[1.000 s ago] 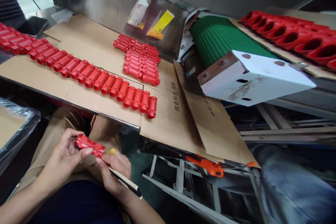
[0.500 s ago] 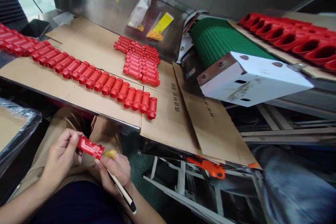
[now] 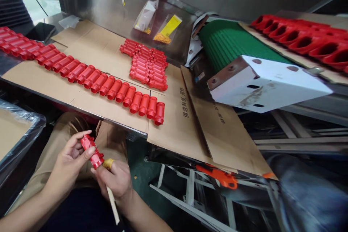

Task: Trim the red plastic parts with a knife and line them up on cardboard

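Observation:
My left hand (image 3: 72, 156) grips a red plastic tube (image 3: 91, 149) above my lap, its thumb and fingers on the upper end and side. At the lower end of that tube, my right hand (image 3: 115, 179) is closed, with its thumb and fingertips against the rim. It also holds a slim pale stick-like tool (image 3: 112, 203) that sticks out below the palm; the working end is hidden. A yellow finger cover (image 3: 108, 163) sits on one finger of the right hand. A long row of similar red tubes (image 3: 114, 90) lies on the cardboard (image 3: 174, 134) ahead.
Smaller red parts (image 3: 148, 67) are grouped behind the row. Two small plastic bags (image 3: 168, 29) rest against the metal back. To the right stands a green conveyor belt (image 3: 228, 43) carrying red tubes (image 3: 304, 41). An orange-handled tool (image 3: 220, 177) hangs under the table edge. A plastic-lined bin (image 3: 35, 125) is at left.
The red tube has turned to a steeper tilt, and my left thumb now lies across its side. My right hand has shifted slightly left and down with the stick-like tool.

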Tool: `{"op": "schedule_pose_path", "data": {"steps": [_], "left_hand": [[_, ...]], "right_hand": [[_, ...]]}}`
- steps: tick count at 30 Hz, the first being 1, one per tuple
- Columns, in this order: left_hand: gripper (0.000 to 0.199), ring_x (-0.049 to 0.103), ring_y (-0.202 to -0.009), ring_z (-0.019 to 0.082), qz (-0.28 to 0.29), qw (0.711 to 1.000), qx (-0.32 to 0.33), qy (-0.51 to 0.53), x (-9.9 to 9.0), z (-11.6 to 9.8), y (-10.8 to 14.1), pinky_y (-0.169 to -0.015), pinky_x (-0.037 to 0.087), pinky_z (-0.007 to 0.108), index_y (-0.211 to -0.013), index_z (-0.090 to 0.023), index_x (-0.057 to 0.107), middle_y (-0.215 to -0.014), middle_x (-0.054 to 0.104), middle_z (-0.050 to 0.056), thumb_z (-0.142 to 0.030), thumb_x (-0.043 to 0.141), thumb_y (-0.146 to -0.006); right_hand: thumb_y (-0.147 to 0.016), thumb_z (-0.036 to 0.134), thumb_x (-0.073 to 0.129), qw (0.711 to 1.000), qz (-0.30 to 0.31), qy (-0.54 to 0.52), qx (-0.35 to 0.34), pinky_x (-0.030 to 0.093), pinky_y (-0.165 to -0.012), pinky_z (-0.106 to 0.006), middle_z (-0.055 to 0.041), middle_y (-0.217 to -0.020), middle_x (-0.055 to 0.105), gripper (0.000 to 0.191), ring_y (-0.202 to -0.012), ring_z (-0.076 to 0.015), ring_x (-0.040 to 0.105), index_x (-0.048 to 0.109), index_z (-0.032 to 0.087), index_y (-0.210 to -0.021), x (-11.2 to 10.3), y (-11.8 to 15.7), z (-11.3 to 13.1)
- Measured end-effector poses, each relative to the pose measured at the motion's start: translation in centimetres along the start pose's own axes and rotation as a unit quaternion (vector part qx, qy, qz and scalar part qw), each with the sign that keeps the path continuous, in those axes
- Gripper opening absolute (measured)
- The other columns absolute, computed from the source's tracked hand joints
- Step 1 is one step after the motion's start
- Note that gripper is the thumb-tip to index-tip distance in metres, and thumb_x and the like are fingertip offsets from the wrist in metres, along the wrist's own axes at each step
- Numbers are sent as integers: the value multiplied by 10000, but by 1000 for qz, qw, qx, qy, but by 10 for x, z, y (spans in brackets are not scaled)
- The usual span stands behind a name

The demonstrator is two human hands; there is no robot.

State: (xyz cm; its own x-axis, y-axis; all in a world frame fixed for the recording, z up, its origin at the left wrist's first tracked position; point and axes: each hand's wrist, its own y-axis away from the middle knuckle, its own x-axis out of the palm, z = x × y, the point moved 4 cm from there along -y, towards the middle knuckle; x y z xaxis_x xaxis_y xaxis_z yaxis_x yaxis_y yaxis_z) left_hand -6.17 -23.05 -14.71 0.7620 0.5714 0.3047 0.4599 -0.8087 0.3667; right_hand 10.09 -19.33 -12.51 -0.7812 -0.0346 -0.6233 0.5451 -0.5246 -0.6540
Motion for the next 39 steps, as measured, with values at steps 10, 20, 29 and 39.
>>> {"op": "schedule_pose_path", "data": {"steps": [10, 20, 29, 39], "left_hand": [[456, 797, -833, 201, 34, 994, -72, 68, -7, -16, 1, -743, 659, 268, -1196, -245, 759, -1165, 833, 103, -392, 942, -805], [420, 768, -770, 172, 26, 990, -98, 94, -1, -19, 6, -725, 657, 261, -1202, -246, 766, -1131, 829, 80, -359, 921, -828], [479, 546, -428, 76, 98, 968, -207, 105, -2, -8, 3, -367, 381, 142, -1270, -189, 800, -877, 817, 116, -409, 866, -849], [461, 768, -850, 228, 87, 964, -242, 68, 1, -4, 0, -635, 618, 221, -1191, -181, 851, -1015, 812, 142, -397, 909, -789]], "right_hand": [[-1050, 123, 690, 973, 38, -223, 43, 686, -987, -246, -133, -1264, 810, 333, -1105, -194, 819, 732, 160, -1379, -46, -13, 2], [-1038, 145, 699, 965, 37, -253, 51, 695, -970, -304, -164, -1213, 820, 252, -1098, -231, 821, 755, 133, -1283, -37, -17, -1], [-1058, 156, 701, 957, 47, -286, 6, 692, -974, -290, -128, -1209, 819, 286, -1074, -194, 816, 737, 167, -1341, -30, -21, 2], [-1090, 171, 641, 947, 119, -297, -29, 651, -1064, -278, -157, -1230, 808, 231, -1183, -193, 773, 761, 70, -1260, -26, -28, 7]]}}
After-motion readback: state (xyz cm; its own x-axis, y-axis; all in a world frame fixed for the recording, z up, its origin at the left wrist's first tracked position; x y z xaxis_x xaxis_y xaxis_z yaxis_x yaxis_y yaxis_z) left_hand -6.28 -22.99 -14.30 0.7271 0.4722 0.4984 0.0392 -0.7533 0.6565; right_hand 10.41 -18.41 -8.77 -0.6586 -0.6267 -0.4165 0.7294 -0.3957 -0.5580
